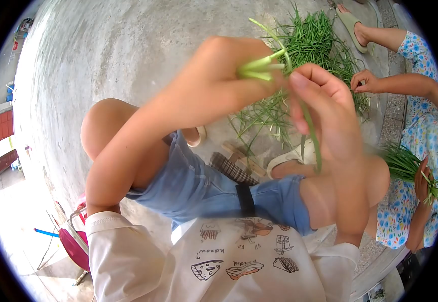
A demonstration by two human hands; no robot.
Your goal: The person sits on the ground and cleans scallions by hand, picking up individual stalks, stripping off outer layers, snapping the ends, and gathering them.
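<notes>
My left hand (224,75) is closed around several garlic chives (257,69), their pale cut-looking ends sticking out toward the left. My right hand (330,110) is up against it, thumb and fingers pinched on a chive blade (310,132) that hangs down below the fingers. One thin stalk arches up between both hands. Beyond them a loose pile of garlic chives (312,43) lies on the concrete floor, partly hidden by my hands. Both hands are somewhat blurred.
At the right sits another person in a blue-flowered outfit (413,136); one hand (365,80) is at the pile, the other holds a chive bunch (405,163). Sandals and a checkered item (233,168) lie below my hands. A pink bag (74,246) stands at lower left.
</notes>
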